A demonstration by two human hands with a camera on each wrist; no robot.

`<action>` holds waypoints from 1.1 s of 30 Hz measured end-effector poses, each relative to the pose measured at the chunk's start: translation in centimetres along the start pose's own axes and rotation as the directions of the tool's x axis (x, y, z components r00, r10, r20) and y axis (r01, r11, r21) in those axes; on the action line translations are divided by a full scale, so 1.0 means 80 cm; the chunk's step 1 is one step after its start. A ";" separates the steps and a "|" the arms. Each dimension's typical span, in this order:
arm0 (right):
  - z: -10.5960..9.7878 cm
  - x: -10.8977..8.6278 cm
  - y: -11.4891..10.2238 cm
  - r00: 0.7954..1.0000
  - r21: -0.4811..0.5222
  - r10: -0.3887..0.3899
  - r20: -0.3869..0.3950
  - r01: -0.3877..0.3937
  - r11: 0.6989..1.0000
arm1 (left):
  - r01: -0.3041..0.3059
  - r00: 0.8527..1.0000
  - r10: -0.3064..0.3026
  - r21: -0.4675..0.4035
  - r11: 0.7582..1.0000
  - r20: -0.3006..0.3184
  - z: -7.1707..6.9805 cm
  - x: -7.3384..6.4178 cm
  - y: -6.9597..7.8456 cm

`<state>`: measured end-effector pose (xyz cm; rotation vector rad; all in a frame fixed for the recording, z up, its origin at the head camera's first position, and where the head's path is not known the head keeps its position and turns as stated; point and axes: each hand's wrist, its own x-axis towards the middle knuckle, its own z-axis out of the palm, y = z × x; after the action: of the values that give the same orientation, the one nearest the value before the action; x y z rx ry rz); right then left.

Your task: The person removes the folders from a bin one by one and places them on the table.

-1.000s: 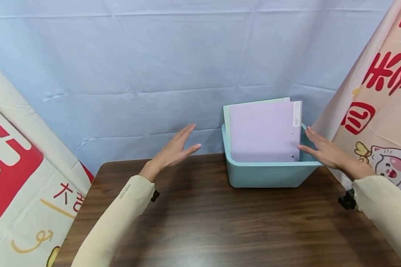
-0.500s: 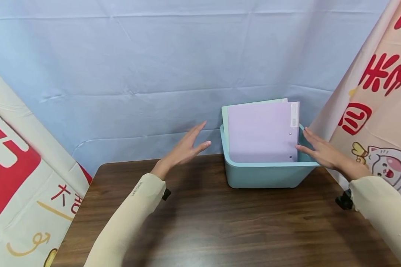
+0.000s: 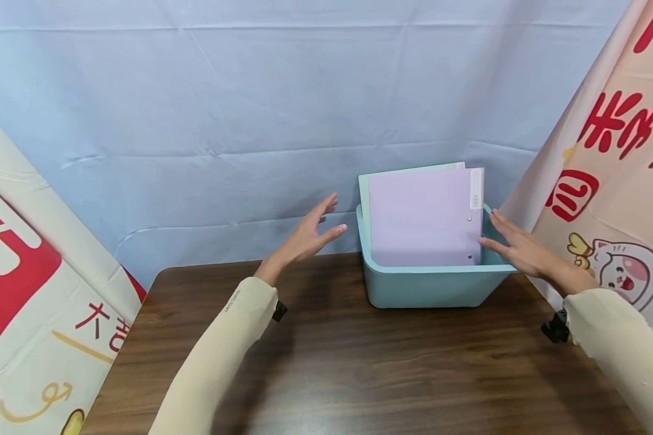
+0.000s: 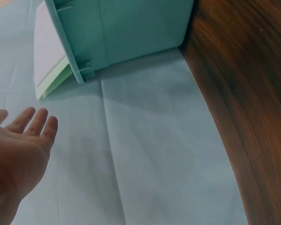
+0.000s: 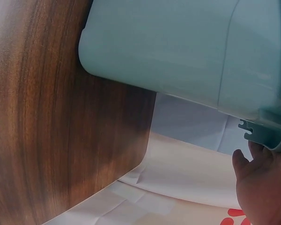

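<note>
A light-blue plastic bin (image 3: 430, 289) stands near the table's back edge. A flat lilac folder (image 3: 421, 217), with a white barcode label and small rivets, leans upright in it. Behind that folder shows the edge of a pale-green one (image 3: 364, 196). My left hand (image 3: 305, 237) hovers left of the bin, apart from it, fingers loosely bent and thumb spread; in the left wrist view its palm (image 4: 18, 154) holds nothing. At the bin's right rim is my right hand (image 3: 525, 248), fingers extended and thumb spread over the opening, close to the lilac folder's right edge.
The bin rests on a dark wooden table (image 3: 370, 374). A pale-blue cloth (image 3: 223, 121) hangs behind the table. Printed cloths hang at the left (image 3: 27, 290) and right (image 3: 615, 181), the right one close beside the bin.
My left hand has moved right, closer to the bin, and its fingers have bent slightly. My right hand stays at the bin's right rim. The head view has shifted a little.
</note>
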<state>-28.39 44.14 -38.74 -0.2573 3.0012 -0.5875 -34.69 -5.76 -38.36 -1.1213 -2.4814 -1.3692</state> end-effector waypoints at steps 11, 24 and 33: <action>0.001 0.003 -0.001 1.000 0.009 0.003 -0.003 -0.003 1.000 | 0.013 1.000 -0.012 -0.046 0.999 0.027 0.010 0.022 0.006; 0.004 0.002 -0.002 1.000 0.046 0.024 -0.010 -0.023 0.999 | 0.062 0.996 -0.054 -0.139 0.988 0.065 0.026 0.047 0.009; 0.003 -0.002 0.000 0.999 0.068 0.021 -0.029 -0.019 0.997 | 0.087 0.994 -0.066 -0.250 0.964 0.090 0.035 0.063 0.007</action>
<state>-28.18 44.05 -38.95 -0.2158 3.0011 -0.6962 -37.28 -0.63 -37.59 -1.1574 -2.4812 -1.7381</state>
